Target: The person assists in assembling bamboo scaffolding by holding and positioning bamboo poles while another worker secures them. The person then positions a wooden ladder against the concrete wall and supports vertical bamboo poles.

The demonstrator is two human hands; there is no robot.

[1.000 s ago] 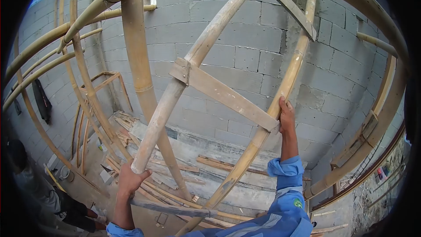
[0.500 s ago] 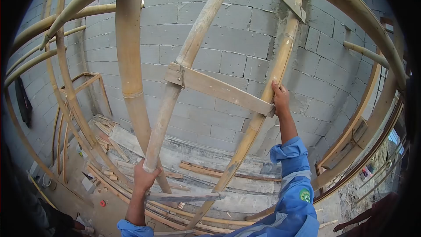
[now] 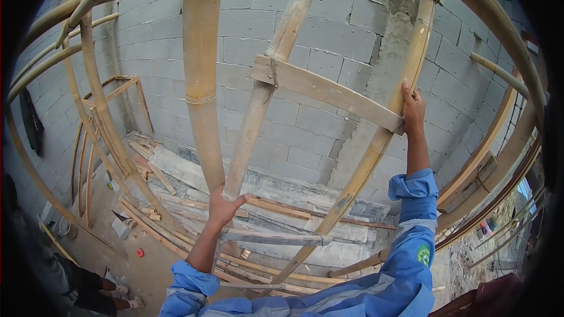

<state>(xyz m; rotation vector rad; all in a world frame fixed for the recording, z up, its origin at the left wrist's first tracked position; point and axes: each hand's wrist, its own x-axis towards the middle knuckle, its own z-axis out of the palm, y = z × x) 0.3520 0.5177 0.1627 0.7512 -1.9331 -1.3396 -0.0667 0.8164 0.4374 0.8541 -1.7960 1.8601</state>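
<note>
In front of me leans a ladder with two bamboo rails (image 3: 252, 117) and flat wooden rungs (image 3: 335, 95). My left hand (image 3: 223, 206) is closed around the left rail, above a lower rung (image 3: 276, 238). Higher up, my right hand (image 3: 413, 108) grips the right rail by the end of a rung; some of its fingers are hidden behind the bamboo. A thick upright bamboo pole (image 3: 203, 76) passes just left of the left rail, close to my left hand.
A grey block wall (image 3: 247, 23) stands behind. Bamboo scaffold poles (image 3: 94, 82) rise at the left, and a curved-looking pole (image 3: 499, 17) crosses the upper right. Loose timber (image 3: 176, 240) covers the floor. A person's legs (image 3: 106, 293) show at lower left, a dark red sleeve (image 3: 487, 293) at lower right.
The ladder and both my hands have shifted right in view, and the thick pole also appears further right. My left hand sits higher. More of the person at lower left shows.
</note>
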